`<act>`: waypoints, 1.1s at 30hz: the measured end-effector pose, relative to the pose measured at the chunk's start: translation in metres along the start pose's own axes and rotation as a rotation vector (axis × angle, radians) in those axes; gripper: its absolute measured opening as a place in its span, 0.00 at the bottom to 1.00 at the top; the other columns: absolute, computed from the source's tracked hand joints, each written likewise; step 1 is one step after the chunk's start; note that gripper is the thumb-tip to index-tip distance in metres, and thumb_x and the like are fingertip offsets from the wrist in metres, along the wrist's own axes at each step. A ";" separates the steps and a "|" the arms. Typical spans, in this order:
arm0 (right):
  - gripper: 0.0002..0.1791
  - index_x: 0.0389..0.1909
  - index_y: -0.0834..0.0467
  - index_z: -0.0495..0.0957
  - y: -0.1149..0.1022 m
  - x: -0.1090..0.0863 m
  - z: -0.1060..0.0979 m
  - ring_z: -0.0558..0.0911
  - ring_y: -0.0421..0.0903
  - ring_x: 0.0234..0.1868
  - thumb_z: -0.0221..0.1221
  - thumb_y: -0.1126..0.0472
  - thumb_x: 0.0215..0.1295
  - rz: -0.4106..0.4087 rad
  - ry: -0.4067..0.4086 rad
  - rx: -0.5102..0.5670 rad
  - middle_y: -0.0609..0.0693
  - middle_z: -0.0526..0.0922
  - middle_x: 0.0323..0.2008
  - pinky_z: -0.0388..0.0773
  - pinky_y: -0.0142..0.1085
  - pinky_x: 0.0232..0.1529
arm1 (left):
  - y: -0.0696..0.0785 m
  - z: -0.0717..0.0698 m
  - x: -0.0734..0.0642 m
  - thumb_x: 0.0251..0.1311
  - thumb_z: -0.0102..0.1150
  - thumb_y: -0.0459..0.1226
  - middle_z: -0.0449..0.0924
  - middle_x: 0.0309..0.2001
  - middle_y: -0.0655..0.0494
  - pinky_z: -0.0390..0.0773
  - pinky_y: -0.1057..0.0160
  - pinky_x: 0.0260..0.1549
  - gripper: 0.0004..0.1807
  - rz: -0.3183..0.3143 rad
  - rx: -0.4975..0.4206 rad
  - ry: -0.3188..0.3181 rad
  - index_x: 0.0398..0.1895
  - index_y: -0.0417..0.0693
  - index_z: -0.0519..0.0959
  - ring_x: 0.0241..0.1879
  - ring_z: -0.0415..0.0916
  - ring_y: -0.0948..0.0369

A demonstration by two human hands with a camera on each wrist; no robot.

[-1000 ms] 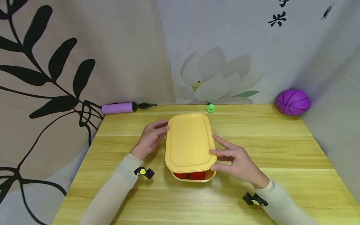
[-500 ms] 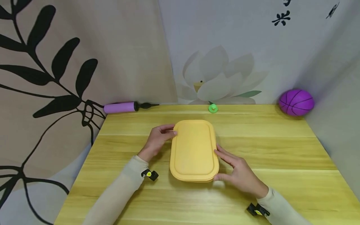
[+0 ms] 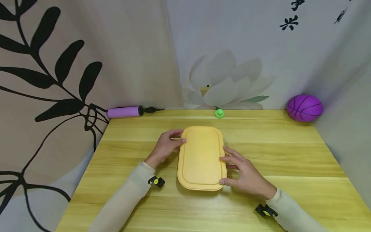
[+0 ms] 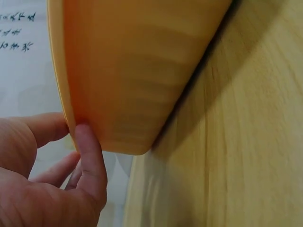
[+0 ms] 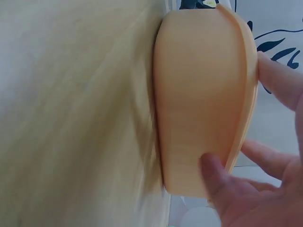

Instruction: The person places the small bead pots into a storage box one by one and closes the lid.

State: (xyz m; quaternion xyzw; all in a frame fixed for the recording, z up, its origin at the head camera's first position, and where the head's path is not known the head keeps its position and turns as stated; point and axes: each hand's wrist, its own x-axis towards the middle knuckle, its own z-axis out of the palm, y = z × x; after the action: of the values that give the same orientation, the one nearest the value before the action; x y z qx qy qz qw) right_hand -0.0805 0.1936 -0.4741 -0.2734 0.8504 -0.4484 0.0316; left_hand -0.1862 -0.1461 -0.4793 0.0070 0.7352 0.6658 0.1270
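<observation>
A yellow rectangular food container stands on the table, its flat yellow lid lying over the whole top. At the far left corner my left hand pinches the rim, thumb on top of the lid and a finger underneath against the side wall. My right hand holds the right long edge, with its fingertips spread along the rim and the thumb by the near corner. In the right wrist view one fingertip presses the container's side wall. Whatever lies inside is hidden under the lid.
Along the back of the wooden table lie a purple hand pump at the left, a small green duck toy in the middle and a purple ball at the right. A printed curtain hangs right behind them.
The lid, earlier askew with red things showing at the near end, has come toward me and down over the container. Both hands have stayed at its edges, the fingers shifting slightly.
</observation>
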 end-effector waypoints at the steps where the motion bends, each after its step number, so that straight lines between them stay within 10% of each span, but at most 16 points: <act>1: 0.42 0.69 0.61 0.76 0.000 0.001 0.000 0.76 0.59 0.72 0.79 0.47 0.57 0.001 -0.008 -0.013 0.60 0.57 0.83 0.86 0.48 0.58 | -0.001 0.000 0.000 0.65 0.73 0.35 0.78 0.63 0.40 0.89 0.59 0.46 0.30 0.003 0.001 -0.002 0.69 0.44 0.78 0.52 0.85 0.56; 12: 0.43 0.69 0.59 0.77 0.010 0.016 -0.018 0.73 0.62 0.75 0.78 0.43 0.57 -0.051 0.005 -0.200 0.59 0.68 0.79 0.77 0.59 0.68 | 0.002 -0.012 -0.009 0.76 0.61 0.38 0.76 0.63 0.40 0.89 0.53 0.50 0.27 0.008 0.160 -0.060 0.76 0.48 0.71 0.53 0.84 0.52; 18: 0.49 0.78 0.58 0.68 0.054 0.044 -0.077 0.60 0.70 0.80 0.65 0.31 0.66 0.104 0.064 -0.554 0.65 0.64 0.79 0.60 0.72 0.74 | 0.016 -0.043 -0.029 0.74 0.54 0.62 0.57 0.82 0.38 0.62 0.33 0.76 0.46 0.142 0.961 -0.025 0.86 0.51 0.53 0.80 0.58 0.40; 22: 0.61 0.85 0.53 0.54 0.080 0.056 -0.107 0.47 0.79 0.81 0.53 0.17 0.63 0.285 -0.037 -0.755 0.70 0.50 0.83 0.45 0.83 0.71 | 0.016 -0.074 -0.037 0.62 0.49 0.78 0.37 0.86 0.37 0.35 0.23 0.76 0.61 0.079 1.312 0.036 0.88 0.54 0.45 0.85 0.34 0.35; 33: 0.71 0.87 0.46 0.34 0.092 0.069 -0.120 0.30 0.82 0.79 0.46 0.08 0.54 0.401 -0.128 -0.823 0.71 0.28 0.83 0.28 0.91 0.59 | 0.000 -0.113 -0.052 0.52 0.34 0.88 0.20 0.86 0.44 0.18 0.21 0.71 0.68 -0.052 1.375 0.003 0.88 0.60 0.36 0.84 0.21 0.36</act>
State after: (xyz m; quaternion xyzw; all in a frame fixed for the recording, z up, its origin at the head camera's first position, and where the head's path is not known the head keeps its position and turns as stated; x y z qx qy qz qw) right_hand -0.2147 0.2903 -0.4616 -0.1202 0.9902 -0.0409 0.0589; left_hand -0.1581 -0.2660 -0.4614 0.0673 0.9908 0.0449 0.1085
